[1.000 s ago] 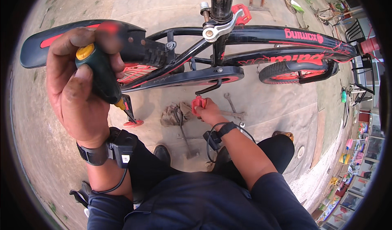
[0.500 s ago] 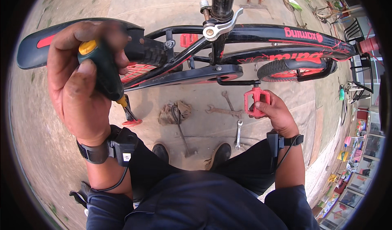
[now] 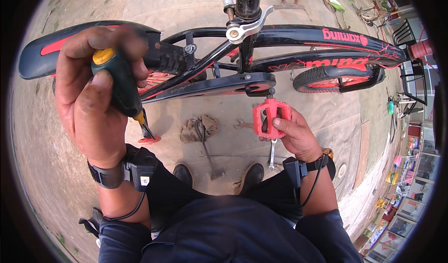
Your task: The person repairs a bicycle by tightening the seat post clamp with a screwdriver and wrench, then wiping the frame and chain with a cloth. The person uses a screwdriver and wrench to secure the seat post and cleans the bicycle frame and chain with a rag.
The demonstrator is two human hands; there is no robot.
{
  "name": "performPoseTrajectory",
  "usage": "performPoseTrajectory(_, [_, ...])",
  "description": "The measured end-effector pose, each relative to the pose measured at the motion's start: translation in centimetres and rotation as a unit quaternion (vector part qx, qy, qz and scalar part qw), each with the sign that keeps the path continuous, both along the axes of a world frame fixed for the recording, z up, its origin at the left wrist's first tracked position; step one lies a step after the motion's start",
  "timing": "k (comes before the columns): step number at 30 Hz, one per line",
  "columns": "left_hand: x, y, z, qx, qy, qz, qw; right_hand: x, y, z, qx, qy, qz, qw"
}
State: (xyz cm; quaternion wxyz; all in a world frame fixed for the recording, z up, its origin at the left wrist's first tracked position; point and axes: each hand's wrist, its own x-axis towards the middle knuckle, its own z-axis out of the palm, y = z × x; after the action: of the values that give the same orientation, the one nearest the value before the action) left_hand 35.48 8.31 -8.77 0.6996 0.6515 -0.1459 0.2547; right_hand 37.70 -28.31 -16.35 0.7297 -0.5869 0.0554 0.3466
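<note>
In my left hand (image 3: 93, 95) is a screwdriver, its fat dark green handle (image 3: 122, 95) with a yellow end and collar wrapped by my fingers. The collar points down, and its shaft is hard to tell from the kickstand with a red foot (image 3: 149, 140) behind. My right hand (image 3: 298, 134) grips a red bicycle pedal (image 3: 271, 105), thumb on the near side and some fingers hidden behind it. The pedal sits on the crank of a black and red bicycle (image 3: 298, 34), which stands across in front of me. The rear mudguard (image 3: 32, 57) reaches out past my left hand.
On the ground lie a combination spanner (image 3: 273, 153), a partly hidden rusty spanner (image 3: 242, 124), a crumpled brown cloth (image 3: 189, 131) and a hammer-like tool (image 3: 212, 165). My shoes (image 3: 252, 176) are close by. A silver quick-release lever (image 3: 252, 27) juts from the seat tube. Shelves with goods line the right.
My right hand has moved left with the pedal, turning the crank toward me. The pedal now covers part of the spanners. My left hand with the screwdriver has hardly moved.
</note>
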Motion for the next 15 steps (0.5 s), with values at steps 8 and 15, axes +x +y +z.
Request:
performPoseTrajectory(8, [-0.1,-0.7,0.0,0.002,0.016,-0.002,1.000,-0.5,0.1,-0.5,0.004,-0.004,-0.009,1.000])
performPoseTrajectory(15, [0.1,-1.7,0.1,0.007,0.000,0.001,1.000,-0.3,-0.1,-1.0,0.033,0.012,0.001,0.999])
